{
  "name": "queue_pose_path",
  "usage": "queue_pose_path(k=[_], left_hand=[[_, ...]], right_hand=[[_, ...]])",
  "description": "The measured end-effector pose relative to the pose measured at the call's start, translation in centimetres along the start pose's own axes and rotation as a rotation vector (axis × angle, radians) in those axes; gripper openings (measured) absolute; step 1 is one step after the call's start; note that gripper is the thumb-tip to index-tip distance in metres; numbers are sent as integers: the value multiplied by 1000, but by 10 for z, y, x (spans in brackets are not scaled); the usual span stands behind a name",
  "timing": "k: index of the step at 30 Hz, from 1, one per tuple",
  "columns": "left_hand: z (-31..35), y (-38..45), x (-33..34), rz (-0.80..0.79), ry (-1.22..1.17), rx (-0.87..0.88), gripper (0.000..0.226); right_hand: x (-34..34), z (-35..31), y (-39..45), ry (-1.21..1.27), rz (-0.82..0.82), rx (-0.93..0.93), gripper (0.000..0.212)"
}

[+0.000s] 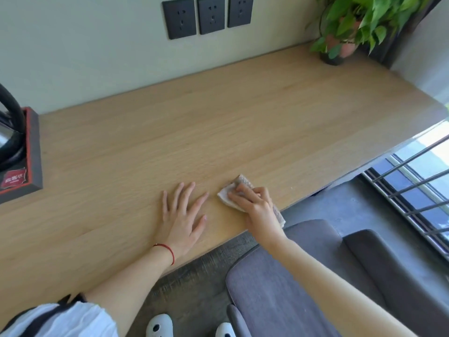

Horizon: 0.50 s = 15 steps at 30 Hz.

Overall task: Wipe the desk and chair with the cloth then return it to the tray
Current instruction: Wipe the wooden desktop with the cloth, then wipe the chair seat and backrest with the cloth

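A folded whitish cloth (229, 193) lies flat on the light wooden desk (194, 122) close to its front edge. My right hand (255, 206) presses down on the cloth, fingers curled over it. My left hand (183, 215) rests flat on the desk just left of the cloth, fingers spread, holding nothing. A grey padded chair (291, 283) stands below the desk's front edge, under my right forearm. A dark tray with a red inner rim (34, 152) sits at the desk's left end.
A black-handled kettle (9, 132) stands on the tray. A potted green plant (352, 27) occupies the desk's far right corner. Three black wall sockets (209, 15) are above the desk. A window with metal railings (418, 190) is at the right.
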<state>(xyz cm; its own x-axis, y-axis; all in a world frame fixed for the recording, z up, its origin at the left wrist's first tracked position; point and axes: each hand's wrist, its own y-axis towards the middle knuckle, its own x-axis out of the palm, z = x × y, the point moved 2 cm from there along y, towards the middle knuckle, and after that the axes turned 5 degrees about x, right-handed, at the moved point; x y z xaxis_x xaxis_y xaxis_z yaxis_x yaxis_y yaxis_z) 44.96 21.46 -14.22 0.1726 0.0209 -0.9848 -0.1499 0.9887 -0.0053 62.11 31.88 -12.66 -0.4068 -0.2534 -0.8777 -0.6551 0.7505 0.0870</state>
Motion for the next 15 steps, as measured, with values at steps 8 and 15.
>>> queue_pose_path(k=[8,15], left_hand=[[36,-28,-3,46,-106,-36,44],[113,-92,20,83,-279,379,31]], right_hand=[[-78,64,-49,273,185,383,43],[-47,67,-153,1710,292,956,21]])
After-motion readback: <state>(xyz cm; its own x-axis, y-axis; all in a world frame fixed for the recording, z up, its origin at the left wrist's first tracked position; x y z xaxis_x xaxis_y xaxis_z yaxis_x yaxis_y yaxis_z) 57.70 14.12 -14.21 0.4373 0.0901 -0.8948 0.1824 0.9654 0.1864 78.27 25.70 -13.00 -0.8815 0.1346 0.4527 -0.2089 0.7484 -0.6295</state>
